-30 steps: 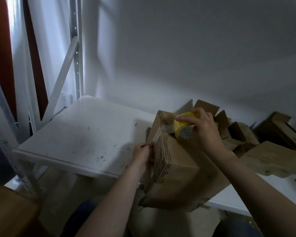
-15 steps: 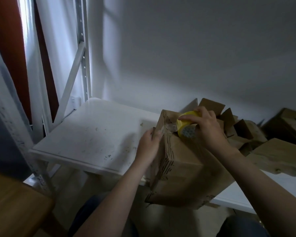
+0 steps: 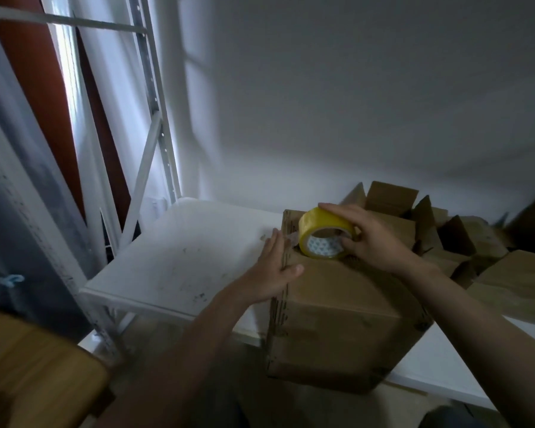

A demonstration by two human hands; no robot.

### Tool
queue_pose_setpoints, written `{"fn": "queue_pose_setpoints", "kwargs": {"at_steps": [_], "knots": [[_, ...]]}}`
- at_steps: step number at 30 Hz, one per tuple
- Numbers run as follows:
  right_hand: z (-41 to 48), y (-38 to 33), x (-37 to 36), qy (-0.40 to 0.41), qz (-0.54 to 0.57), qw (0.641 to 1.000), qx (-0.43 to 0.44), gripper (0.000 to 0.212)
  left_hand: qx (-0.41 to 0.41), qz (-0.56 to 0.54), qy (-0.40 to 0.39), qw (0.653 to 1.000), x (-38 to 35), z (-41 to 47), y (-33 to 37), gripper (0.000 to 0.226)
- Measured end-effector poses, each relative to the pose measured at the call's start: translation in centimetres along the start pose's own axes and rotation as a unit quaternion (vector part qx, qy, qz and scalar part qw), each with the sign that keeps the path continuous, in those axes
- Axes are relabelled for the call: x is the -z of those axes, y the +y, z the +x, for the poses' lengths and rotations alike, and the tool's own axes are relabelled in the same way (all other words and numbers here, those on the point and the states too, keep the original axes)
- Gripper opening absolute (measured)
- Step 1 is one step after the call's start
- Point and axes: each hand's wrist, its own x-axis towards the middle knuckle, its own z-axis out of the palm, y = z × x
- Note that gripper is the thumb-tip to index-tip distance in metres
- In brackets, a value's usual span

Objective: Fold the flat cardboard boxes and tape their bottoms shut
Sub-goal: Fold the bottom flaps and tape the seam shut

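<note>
Box: The cardboard box [image 3: 346, 304] stands at the near edge of the white shelf [image 3: 179, 261], and its near part overhangs the edge.
Handling: I judge it light and hollow. The panels will likely give under a push, so I would brace at edges and corners, not mid-face.
Tape: The yellow tape roll [image 3: 322, 222] rests on the box top by the left edge. The film looks thin and sticky, so the roll is best held through its core.
Left grip: My left hand [image 3: 274, 268] is spread flat on the box's left face, thumb over the top edge.
Right grip: My right hand [image 3: 374, 239] is curled round the roll, thumb at the core.
Hidden: The clear strip between roll and left hand is barely readable. The flap seam is covered. The pile of boxes [image 3: 457, 242] at far right is blurred and cut off.
</note>
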Motion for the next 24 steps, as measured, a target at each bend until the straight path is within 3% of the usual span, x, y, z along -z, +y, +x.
{"fn": "queue_pose_setpoints", "kwargs": {"at_steps": [6, 14, 18, 21, 24], "knots": [[0.4, 1.3, 0.2, -0.015, -0.016, 0.999, 0.041, 0.073, 0.012, 0.298, -0.023, 0.954, 0.3, 0.4, 1.5, 0.077], [-0.5, 3.9, 4.3, -0.075, -0.078, 0.992, 0.068, 0.068, 0.041, 0.386, -0.036, 0.921, 0.3, 0.5, 2.6, 0.075], [-2.4, 5.7, 4.7, -0.050, 0.059, 0.996, 0.031, 0.065, 0.046, 0.389, -0.037, 0.919, 0.1, 0.8, 2.6, 0.074], [-4.5, 6.4, 2.9, 0.019, 0.222, 0.975, 0.000, 0.064, 0.039, 0.387, -0.043, 0.920, 0.6, 1.0, 2.3, 0.073], [-4.8, 6.0, 1.2, 0.098, 0.278, 0.955, -0.011, 0.060, 0.030, 0.401, -0.045, 0.914, 1.4, 1.4, 1.7, 0.073]]}}
